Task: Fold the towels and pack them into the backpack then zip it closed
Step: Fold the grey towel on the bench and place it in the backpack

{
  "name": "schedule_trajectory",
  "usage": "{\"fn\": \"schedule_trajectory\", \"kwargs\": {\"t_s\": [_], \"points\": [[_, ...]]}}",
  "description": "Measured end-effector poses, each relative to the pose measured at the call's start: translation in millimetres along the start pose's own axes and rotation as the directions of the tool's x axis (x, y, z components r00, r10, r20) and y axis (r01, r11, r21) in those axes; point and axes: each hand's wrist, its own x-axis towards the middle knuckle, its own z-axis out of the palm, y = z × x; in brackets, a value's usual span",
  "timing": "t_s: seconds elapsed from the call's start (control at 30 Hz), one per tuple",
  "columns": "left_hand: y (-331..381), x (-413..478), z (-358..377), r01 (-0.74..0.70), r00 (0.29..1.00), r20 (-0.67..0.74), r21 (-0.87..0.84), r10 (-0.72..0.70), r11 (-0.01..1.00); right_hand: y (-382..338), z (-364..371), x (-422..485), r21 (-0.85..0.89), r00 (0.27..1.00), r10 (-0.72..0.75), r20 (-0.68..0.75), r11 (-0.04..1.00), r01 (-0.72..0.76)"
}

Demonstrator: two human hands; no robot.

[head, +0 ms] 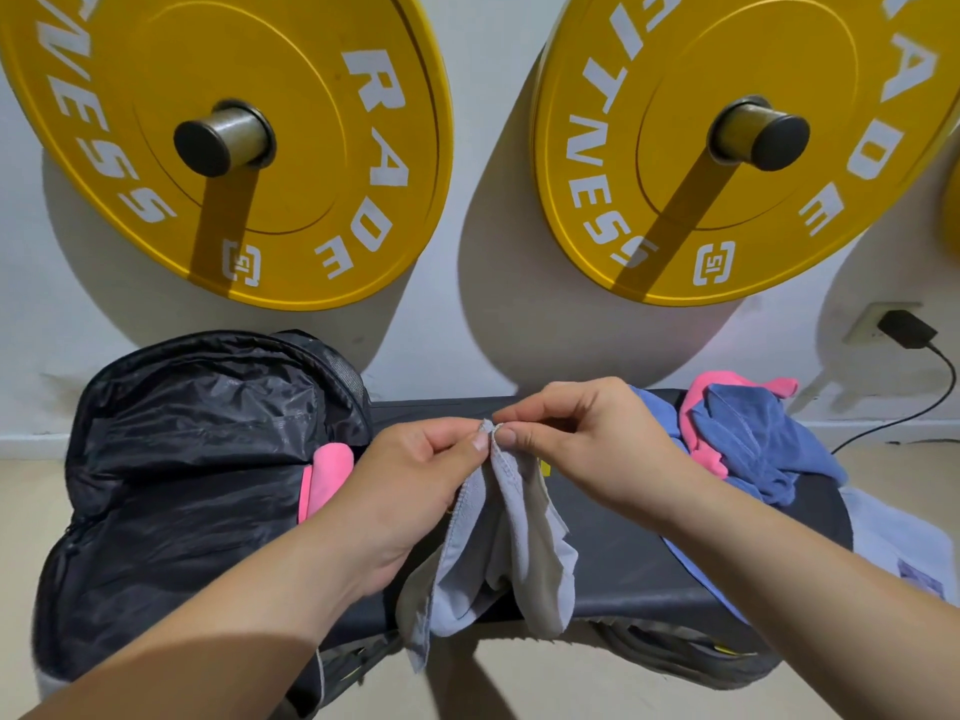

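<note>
**Grey towel pinched at one corner, hanging long-axis down**

Pinched between thumb and forefinger of both the left hand (415,478) and the right hand (587,444): the top edge of a grey towel (506,558), the two grips almost touching at a single bunched corner. Held above a black bench (623,553). Hanging from that point in loose folds, long axis running straight down from the fingertips toward the near edge of the bench, lower end spreading wider and draping past the bench edge. Stitched hem facing up along the fold just below the left thumb.

Left of the left hand, touching its wrist side: an open black backpack (182,485), mouth gaping, shiny lining showing, long axis running away from the body toward the wall. Tucked inside at its right edge, just beside the left hand: a folded pink towel (324,478), standing on end.

Right of the right hand, near but apart: a crumpled pile on the bench, blue towel (763,449) over another pink towel (706,407), no clear direction to either.

Above both hands, on the wall: two yellow weight plates (727,137) on pegs.
</note>
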Motion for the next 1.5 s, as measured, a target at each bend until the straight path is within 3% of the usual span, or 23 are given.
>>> {"fn": "schedule_trajectory", "kwargs": {"t_s": [0.2, 0.33, 0.57, 0.67, 0.77, 0.87, 0.93, 1.1, 1.23, 1.3, 1.4, 1.5], "points": [[-1, 0, -2, 0.012, 0.997, 0.074, -0.007, -0.012, 1.0, 2, 3, 0, 0.096, 1.0, 0.018, -0.025, 0.995, -0.015], [4, -4, -3, 0.002, 0.996, 0.086, -0.057, 0.003, 0.998, 5, 7, -1, 0.287, 0.996, 0.085, -0.038, 0.955, -0.07], [17, -6, 0, -0.138, 0.988, -0.069, -0.024, 0.136, 0.99, 5, 8, -2, 0.325, 0.987, 0.038, 0.153, 0.942, -0.087], [34, -7, -8, -0.179, 0.981, -0.108, -0.155, 0.163, 0.972, 4, 1, 0, 0.19, 0.966, 0.037, 0.256, 0.978, -0.088], [43, -9, -14, -0.253, 0.96, -0.182, -0.228, 0.214, 0.94, 11, -4, 2, -0.2, 0.942, 0.074, 0.327, 0.98, -0.007], [41, -4, -20, -0.32, 0.915, -0.308, -0.165, 0.26, 0.933, 27, -8, 5, -0.43, 0.955, 0.152, 0.254, 0.902, -0.029], [36, 0, -24, -0.321, 0.898, -0.353, -0.115, 0.264, 0.94, 40, -12, 5, -0.485, 0.954, 0.229, 0.195, 0.867, -0.109], [25, 6, -31, -0.268, 0.908, -0.354, -0.079, 0.224, 0.96, 62, -18, 2, -0.29, 0.909, 0.412, 0.07, 0.88, -0.377], [27, 10, -37, -0.302, 0.882, -0.403, -0.084, 0.245, 0.949, 79, -15, -3, -0.238, 0.853, 0.522, -0.027, 0.825, -0.513], [23, 14, -40, -0.318, 0.866, -0.417, -0.038, 0.274, 0.947, 81, -13, -3, -0.115, 0.82, 0.56, -0.114, 0.813, -0.571], [6, 23, -48, -0.283, 0.851, -0.427, 0.116, 0.305, 0.952, 72, -19, 6, 0.237, 0.772, 0.583, -0.254, 0.811, -0.534], [-7, 32, -61, -0.2, 0.821, -0.496, 0.211, 0.281, 0.957, 55, -34, 11, 0.482, 0.767, 0.589, -0.256, 0.765, -0.427]]}}
